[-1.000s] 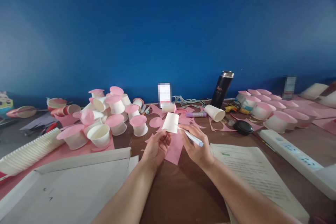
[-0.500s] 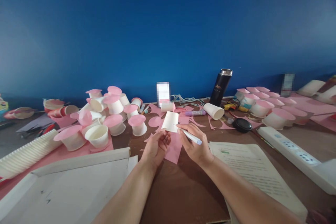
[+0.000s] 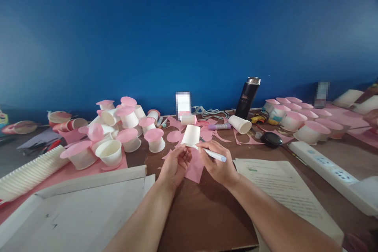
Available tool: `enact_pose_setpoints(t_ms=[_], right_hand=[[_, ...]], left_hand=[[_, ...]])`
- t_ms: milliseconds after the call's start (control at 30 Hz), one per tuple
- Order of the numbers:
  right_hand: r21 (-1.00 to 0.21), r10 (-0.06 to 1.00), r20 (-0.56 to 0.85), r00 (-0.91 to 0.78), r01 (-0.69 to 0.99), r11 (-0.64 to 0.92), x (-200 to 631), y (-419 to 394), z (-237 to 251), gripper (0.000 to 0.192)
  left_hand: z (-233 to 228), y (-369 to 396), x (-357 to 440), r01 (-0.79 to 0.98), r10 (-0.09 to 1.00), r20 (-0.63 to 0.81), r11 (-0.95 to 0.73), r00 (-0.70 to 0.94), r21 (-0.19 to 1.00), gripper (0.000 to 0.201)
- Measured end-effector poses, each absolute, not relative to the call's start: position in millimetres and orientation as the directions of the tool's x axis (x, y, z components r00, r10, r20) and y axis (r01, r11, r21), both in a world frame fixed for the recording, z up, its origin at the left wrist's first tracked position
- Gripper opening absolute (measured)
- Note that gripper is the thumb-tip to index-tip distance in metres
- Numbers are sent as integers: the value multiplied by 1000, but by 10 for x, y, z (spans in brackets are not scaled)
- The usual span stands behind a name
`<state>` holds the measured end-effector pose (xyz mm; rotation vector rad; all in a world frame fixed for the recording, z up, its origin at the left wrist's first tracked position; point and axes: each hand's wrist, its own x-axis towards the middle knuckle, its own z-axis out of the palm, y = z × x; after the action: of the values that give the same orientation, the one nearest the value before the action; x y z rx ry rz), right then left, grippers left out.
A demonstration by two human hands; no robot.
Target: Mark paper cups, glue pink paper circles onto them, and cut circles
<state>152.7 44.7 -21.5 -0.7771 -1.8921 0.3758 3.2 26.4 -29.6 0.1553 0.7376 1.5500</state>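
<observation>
From my end I see a blue wall (image 3: pixel 132 39) across the back, with a brown table (image 3: pixel 203 212) running up to it. On the right lies a printed paper (image 3: pixel 274 189), and beyond its far corner a white power strip (image 3: pixel 327 171) slants away. A black flask (image 3: pixel 247 98) stands near the wall. My view has the left hand (image 3: pixel 177 161) with fingers curled, the tips pinching the near edge of a white cup (image 3: pixel 190 136). The right hand (image 3: pixel 219 163) has its fingers closed around a pen (image 3: pixel 215 154). Pink paper (image 3: pixel 195 169) shows between the hands. The white cup sits just beyond the fingertips. The slim pen points toward its near edge; I can't tell whether they touch.
</observation>
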Motion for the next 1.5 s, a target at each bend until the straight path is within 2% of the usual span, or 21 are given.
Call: enact_pose_setpoints(t_ms=[267,500,667,833,1033,1200,1500], right_hand=[[-575,681,702,-210,396,715,1528,469,-205,17],[-557,664,698,-270,377,740,1529,470,-210,13],[-561,673,707,-218,406,721,1522,470,-203,12],[-557,654,703,-278,356,750,1517,456,-205,14],[-570,673,708,-214,390,723,1518,472,-219,15],[-570,665,695,-273,356,741,1514,458,-221,14],[-566,653,729,-204,356,743,1527,483,-205,19]], left_hand=[[-266,250,45,-837,932,-336,71,-139,543,14],[-279,251,39,-838,932,-333,64,-144,541,14],[-277,245,45,-838,936,-328,74,-129,541,13],[-290,245,37,-840,942,-309,57,-134,540,13],[-290,249,52,-828,933,-321,49,-161,559,15],[-293,246,54,-813,942,-286,27,-174,582,15],[-329,247,73,-745,956,-211,-11,-203,667,2]])
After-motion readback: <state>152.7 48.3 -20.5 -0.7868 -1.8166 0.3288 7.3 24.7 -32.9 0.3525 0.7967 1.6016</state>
